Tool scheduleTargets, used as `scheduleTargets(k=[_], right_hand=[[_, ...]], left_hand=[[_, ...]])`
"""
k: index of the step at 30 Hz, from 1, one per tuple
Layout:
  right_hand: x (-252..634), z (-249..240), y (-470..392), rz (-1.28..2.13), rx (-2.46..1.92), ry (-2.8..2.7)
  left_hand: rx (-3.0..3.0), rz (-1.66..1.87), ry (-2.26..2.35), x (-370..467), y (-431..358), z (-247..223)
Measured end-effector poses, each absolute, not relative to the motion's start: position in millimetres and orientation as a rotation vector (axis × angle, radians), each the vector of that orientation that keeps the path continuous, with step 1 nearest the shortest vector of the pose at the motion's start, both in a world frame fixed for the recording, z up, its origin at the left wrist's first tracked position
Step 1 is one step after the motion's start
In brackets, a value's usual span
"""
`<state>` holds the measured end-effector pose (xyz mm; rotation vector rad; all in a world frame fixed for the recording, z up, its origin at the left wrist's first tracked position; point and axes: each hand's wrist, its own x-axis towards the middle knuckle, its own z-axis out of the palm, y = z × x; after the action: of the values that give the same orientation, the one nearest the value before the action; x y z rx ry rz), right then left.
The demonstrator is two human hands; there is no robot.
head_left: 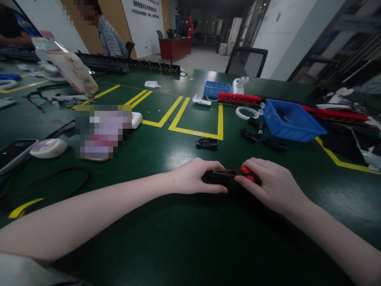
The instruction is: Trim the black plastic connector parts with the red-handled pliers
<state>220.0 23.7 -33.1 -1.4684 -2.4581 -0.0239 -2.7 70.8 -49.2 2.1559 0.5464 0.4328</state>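
My left hand (199, 176) grips a black part (218, 176) between thumb and fingers, low over the green table (166, 230). Closed round a red and black tool (248, 174), my right hand (266, 180) is just to the right of it. The tool's dark end meets the right end of the black part; the exact contact is too dark to make out. Beyond my hands lies a similar black part (207, 143) near a yellow tape outline.
Further black parts (274, 144) lie before a blue bin (293, 121). Behind are a tape roll (247, 113), a smaller blue basket (217, 89) and red strips (239, 98). A phone (102, 135), white mouse (49, 148) and cables are left. A person in a checked shirt (111, 39) is at back left.
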Motion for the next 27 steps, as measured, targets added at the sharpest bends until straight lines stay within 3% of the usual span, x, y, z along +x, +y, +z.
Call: scheduleTargets(k=[27], right_hand=[[217.7, -34.6, 22.3, -0.158, -1.403, -2.480]], left_hand=[[2.114, 0.356, 0.561, -4.0, 71.3, -45.9]])
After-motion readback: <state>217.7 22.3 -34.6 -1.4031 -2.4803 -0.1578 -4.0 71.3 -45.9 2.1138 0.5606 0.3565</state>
